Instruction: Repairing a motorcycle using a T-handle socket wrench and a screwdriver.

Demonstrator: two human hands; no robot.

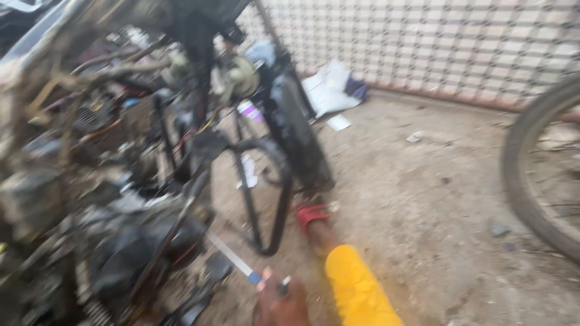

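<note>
One hand shows at the bottom edge, and I take it for my right hand (pixel 281 305). It grips a thin tool (pixel 232 258) with a silver shaft and a blue collar. The shaft points up and left toward the lower engine part of a stripped, dirty motorcycle (pixel 121 181). A small white-tipped thing sticks out between the fingers. The tool's tip ends close to the dark engine casing (pixel 145 247); blur hides whether it touches. My left hand is out of view.
A black centre stand (pixel 269 199) props the motorcycle on the dusty concrete floor. A leg in yellow trousers (pixel 356 290) with a red sandal (pixel 311 214) stretches beside it. A tyre (pixel 531 175) stands at the right. White rags (pixel 329 87) lie by the tiled wall.
</note>
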